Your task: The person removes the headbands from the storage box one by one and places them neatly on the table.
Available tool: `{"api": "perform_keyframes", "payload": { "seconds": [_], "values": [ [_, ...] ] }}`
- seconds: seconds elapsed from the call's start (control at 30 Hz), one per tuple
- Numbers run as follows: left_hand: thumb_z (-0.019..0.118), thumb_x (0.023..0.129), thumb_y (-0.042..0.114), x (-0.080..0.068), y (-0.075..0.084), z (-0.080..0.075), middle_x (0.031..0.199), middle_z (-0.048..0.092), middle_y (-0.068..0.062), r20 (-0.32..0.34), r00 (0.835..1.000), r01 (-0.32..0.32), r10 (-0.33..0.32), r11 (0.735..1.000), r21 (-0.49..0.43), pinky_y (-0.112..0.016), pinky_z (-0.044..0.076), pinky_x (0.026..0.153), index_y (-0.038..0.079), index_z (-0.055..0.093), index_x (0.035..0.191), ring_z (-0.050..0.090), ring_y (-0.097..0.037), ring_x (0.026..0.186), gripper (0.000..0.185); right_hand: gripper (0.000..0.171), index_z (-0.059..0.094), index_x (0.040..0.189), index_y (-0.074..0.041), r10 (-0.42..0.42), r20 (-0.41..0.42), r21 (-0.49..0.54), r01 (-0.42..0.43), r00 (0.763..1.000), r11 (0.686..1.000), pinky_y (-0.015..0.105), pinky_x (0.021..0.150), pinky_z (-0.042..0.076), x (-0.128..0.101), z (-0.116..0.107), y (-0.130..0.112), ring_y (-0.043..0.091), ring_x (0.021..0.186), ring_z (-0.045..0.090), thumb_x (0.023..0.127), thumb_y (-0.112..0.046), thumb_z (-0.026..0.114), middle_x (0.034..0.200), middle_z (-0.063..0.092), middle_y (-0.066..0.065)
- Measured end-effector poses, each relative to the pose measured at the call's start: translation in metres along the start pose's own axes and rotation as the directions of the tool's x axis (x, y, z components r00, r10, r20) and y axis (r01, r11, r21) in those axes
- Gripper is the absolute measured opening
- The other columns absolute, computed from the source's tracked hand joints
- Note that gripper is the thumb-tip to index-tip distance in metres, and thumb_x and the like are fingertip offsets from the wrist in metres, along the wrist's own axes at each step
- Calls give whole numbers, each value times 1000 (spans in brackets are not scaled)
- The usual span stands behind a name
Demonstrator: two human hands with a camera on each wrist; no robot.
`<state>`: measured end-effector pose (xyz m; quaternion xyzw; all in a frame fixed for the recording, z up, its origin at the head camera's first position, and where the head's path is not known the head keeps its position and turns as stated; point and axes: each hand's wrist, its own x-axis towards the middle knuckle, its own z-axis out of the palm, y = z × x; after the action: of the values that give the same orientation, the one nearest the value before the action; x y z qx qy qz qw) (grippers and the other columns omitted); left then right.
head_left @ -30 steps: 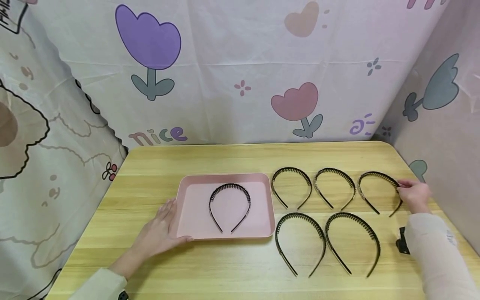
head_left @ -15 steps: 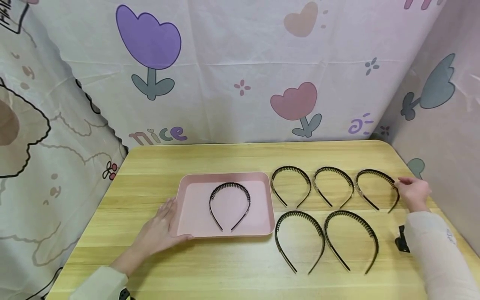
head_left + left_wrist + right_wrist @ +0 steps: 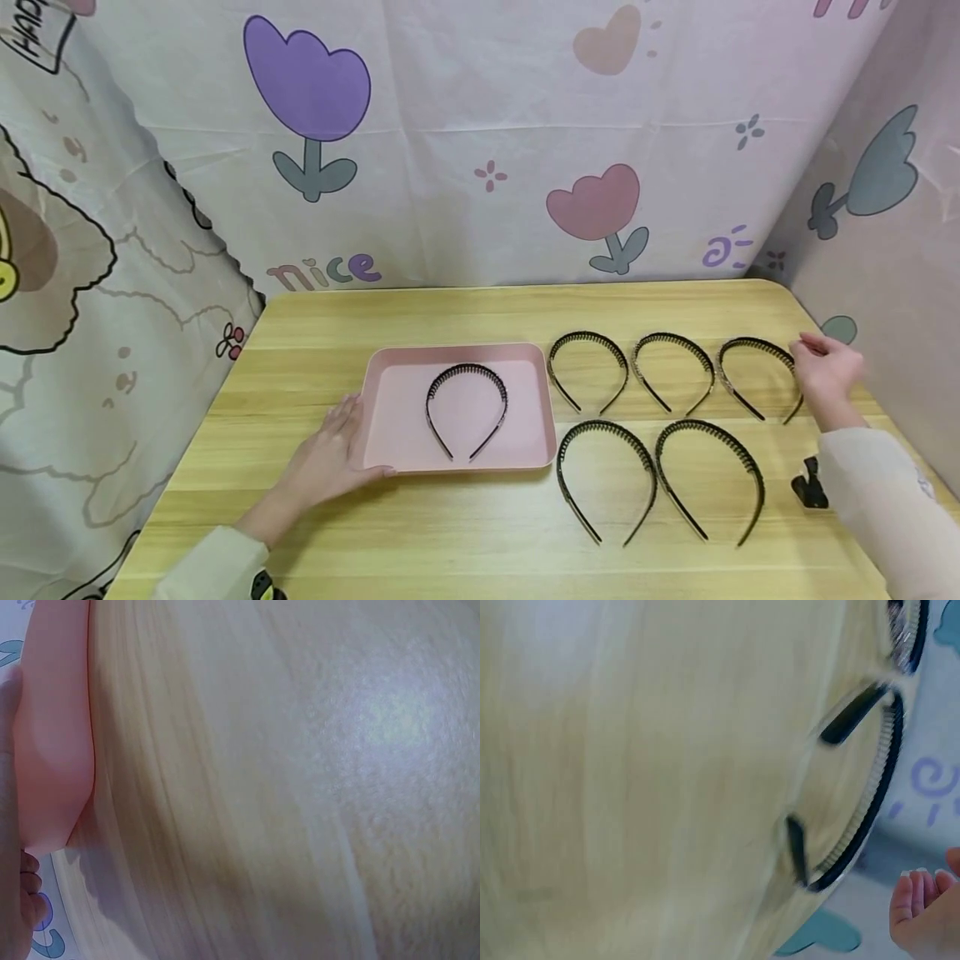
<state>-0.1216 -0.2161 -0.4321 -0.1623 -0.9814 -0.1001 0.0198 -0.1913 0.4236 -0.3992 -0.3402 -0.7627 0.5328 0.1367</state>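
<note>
1. Head view, left side: the left hand (image 3: 330, 454) lies flat and open on the table (image 3: 465, 533), fingers straight against the left rim of the pink tray (image 3: 390, 367) and thumb at its near left corner, just as it lay a second ago. It grips nothing.
2. Inside the tray one black toothed headband (image 3: 467, 408) lies flat, ends toward the person, unchanged from the earlier frames.
3. Right of the tray, five more black toothed headbands lie on the table in two rows: three in the far row, two in the near row. That makes six headbands in all, one tray and two hands.
4. The far-right headband (image 3: 757, 375) is the one nearest the right hand. A second ago that hand's fingertips were at this band's right leg; now the band lies on the table with the hand off it.
5. The right hand (image 3: 825, 371) has lifted and drawn back slightly to the right; it hovers just beside the band, fingers loosely curled and holding nothing. In the right wrist view its fingertips (image 3: 919, 896) are apart from the band.
6. A small black clip-like object (image 3: 812, 492) sits by the right sleeve near the table's right edge.
</note>
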Motion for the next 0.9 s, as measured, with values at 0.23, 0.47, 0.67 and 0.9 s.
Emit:
{"api": "perform_keyframes", "payload": {
  "seconds": [0.23,0.47,0.67,0.9],
  "values": [
    [67,67,65,0,0,2,143,34,-29,-13,1000,-15,15,1000,6,-52,34,108,-14,32,137,33,-44,132,111,32,57,64,-37,34,-73,126,-24,997,992,0,49,40,-16,11,-10,-12,57,48,87,-14,59,53,51,-28],
    [67,67,64,1,2,3,143,34,-29,-16,1000,-18,18,1000,-6,-53,34,107,-13,32,137,34,-44,132,110,34,58,63,-38,-7,-80,148,18,997,989,-1,51,41,-30,19,-15,-13,58,49,86,-13,61,56,52,-29],
    [67,67,64,2,1,-1,143,34,-30,-17,1000,-22,22,1000,9,-54,36,105,-14,33,136,34,-46,131,109,36,59,61,-36,-21,-54,219,32,998,975,-1,50,42,-47,33,-21,-12,54,51,85,-9,61,54,55,-27],
    [66,69,63,3,0,-3,143,34,-30,-4,1000,-21,21,1000,16,-52,34,108,-15,32,136,32,-45,133,109,35,60,62,-34,-62,-42,236,70,997,969,0,51,43,-67,52,-23,-11,52,52,84,-7,61,55,56,-27]
  ]
}}
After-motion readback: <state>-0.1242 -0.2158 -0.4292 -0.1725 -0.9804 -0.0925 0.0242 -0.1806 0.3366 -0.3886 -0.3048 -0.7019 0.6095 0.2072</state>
